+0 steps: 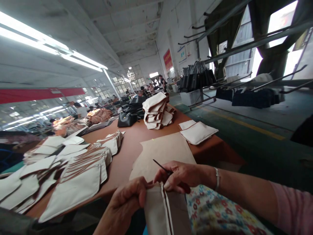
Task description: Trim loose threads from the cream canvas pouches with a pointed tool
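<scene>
A pale fabric piece (156,212) with a seam down its middle hangs at the bottom centre of the view. My left hand (129,197) pinches its upper left corner. On the other side of the seam, my right hand (178,178) grips a dark, thin pointed tool (161,165), its tip pointing up and left, while thumb and fingers touch the piece's top edge. The tool's handle is mostly hidden in the palm. Beyond both hands lies a flat beige sheet (161,150) on the brown table (127,143).
Rows of white pieces (75,192) cover the table's left side. A white stack (155,111) stands farther back beside black bags (127,119). Two white pieces (199,132) lie at the right edge. Metal racks (227,52) stand at the right; people are in the distance.
</scene>
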`<state>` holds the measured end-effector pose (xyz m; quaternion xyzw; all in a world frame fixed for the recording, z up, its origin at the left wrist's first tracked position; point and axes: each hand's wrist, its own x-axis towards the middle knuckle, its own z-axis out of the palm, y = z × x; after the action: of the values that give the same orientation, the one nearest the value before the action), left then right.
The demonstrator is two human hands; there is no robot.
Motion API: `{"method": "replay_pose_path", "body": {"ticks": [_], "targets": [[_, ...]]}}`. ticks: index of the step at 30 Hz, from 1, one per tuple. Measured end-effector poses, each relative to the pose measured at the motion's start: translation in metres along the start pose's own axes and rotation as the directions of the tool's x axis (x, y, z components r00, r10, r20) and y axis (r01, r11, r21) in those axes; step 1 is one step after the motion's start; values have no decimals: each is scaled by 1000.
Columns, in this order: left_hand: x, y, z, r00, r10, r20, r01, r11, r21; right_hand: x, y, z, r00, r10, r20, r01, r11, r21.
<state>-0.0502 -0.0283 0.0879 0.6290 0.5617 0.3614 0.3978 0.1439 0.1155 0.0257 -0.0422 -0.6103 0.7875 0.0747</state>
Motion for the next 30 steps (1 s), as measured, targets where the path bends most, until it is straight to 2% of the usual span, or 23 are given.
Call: {"method": "replay_pose_path", "body": {"ticks": [3, 6, 8, 11, 13, 15, 17, 18, 20, 21, 23, 24, 26, 28, 30], "targets": [[-8, -7, -4, 998, -57, 6, 57, 995, -76, -6, 7, 1, 998, 24, -55, -30, 993, -115], [-10, -16, -4, 990, -124, 70, 137, 962, -237, -8, 10, 4, 980, -77, -182, 30, 967, -252], [-7, -17, 0, 983, -173, 61, 182, 967, -179, -7, 11, 9, 956, -173, -236, 90, 941, -328], [2, -14, 8, 968, -252, 17, 251, 967, 52, -8, 9, 17, 929, -282, -239, 124, 847, -517], [9, -13, 13, 967, -255, 11, 251, 956, 149, -11, 7, 21, 898, -392, -198, 133, 672, -728], [15, -13, 17, 975, -221, -4, 217, 953, 211, -15, 7, 24, 872, -480, -90, 117, 384, -916], [19, -13, 20, 982, -185, -28, 186, 943, 275, -18, 9, 23, 875, -482, 37, 91, 89, -992], [20, -14, 23, 984, -174, -38, 177, 937, 300, -18, 11, 23, 885, -458, 84, 85, -18, -996], [23, -14, 27, 986, -158, -50, 166, 939, 302, -18, 17, 20, 894, -427, 132, 83, -132, -988], [25, -14, 30, 986, -158, -57, 168, 946, 276, -18, 20, 18, 892, -431, 135, 83, -138, -987], [27, -14, 35, 979, -198, -49, 204, 965, 167, -17, 24, 13, 870, -483, 102, 86, -55, -995], [27, -15, 37, 971, -236, -35, 238, 968, 78, -16, 26, 10, 849, -525, 59, 89, 32, -996], [29, -16, 41, 947, -322, 3, 320, 937, -141, -17, 25, 5, 824, -564, -53, 128, 277, -952], [29, -16, 45, 922, -384, 37, 371, 855, -363, -20, 21, 1, 848, -514, -130, 187, 521, -833], [31, -16, 50, 909, -415, 36, 378, 785, -492, -23, 16, -2, 890, -435, -135, 226, 679, -699]]}}
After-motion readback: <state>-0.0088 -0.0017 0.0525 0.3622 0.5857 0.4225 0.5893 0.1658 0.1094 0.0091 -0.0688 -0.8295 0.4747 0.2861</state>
